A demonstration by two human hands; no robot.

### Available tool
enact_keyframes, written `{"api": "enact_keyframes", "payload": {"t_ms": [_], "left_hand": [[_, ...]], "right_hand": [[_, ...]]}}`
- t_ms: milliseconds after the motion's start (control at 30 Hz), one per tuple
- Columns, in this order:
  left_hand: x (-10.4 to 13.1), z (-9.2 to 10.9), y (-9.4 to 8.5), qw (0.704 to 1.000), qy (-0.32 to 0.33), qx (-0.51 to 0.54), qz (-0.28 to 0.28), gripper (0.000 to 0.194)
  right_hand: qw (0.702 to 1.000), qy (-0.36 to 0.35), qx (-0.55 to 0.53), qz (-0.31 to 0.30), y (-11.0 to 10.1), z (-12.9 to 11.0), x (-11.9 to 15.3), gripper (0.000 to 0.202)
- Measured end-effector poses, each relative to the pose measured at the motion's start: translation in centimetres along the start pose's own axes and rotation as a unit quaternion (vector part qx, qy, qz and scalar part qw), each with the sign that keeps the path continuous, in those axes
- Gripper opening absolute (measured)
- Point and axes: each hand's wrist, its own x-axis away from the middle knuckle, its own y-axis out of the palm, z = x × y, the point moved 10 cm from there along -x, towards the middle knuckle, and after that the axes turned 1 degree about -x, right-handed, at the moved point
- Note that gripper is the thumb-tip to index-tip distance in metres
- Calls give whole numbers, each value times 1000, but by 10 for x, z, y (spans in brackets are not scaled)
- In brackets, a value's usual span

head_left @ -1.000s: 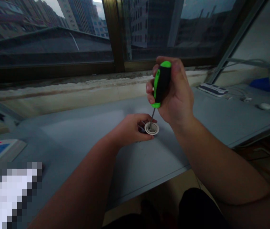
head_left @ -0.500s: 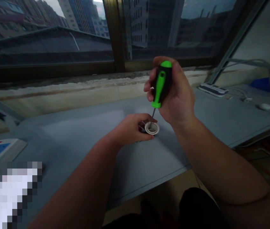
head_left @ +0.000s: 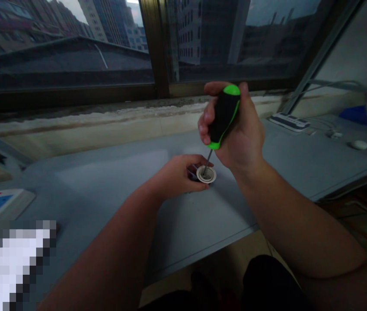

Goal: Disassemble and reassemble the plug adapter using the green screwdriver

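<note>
My right hand (head_left: 244, 129) is wrapped round the black and green handle of a screwdriver (head_left: 225, 114), which leans slightly to the right. Its thin metal shaft runs down into the hollow of a small round fitting with a white rim (head_left: 212, 178). The tip is hidden inside, so what it touches cannot be made out. My left hand (head_left: 178, 175) grips the fitting from the left, thumb on the near side and fingers on the far side, on the grey table (head_left: 121, 168). Most of the fitting's body is covered by the fingers.
At the left lies a white power strip with blue panels (head_left: 4, 205), beside a pixelated bright patch. Another power strip (head_left: 289, 122), cables and a white rounded object (head_left: 359, 145) are at the right back, near a blue item (head_left: 365, 113). A window stands behind the table.
The screwdriver handle has turned about its axis, its green stripe moving out of front view, and leans further right. My right fingers have shifted on it. My left hand and the fitting stay nearly still.
</note>
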Motion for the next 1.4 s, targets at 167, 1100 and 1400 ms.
{"api": "enact_keyframes", "payload": {"t_ms": [167,1100,1400], "left_hand": [[0,-1,1,1000,-5,-9,-5,48],[-1,2,-2,993,30,-114,5,24],[0,-1,-4,993,8,-114,16,30]], "right_hand": [[996,-40,-73,20,-3,-8,0,44],[1000,19,-17,-9,8,-3,11,56],[999,0,-24,-43,17,-1,10,59]]}}
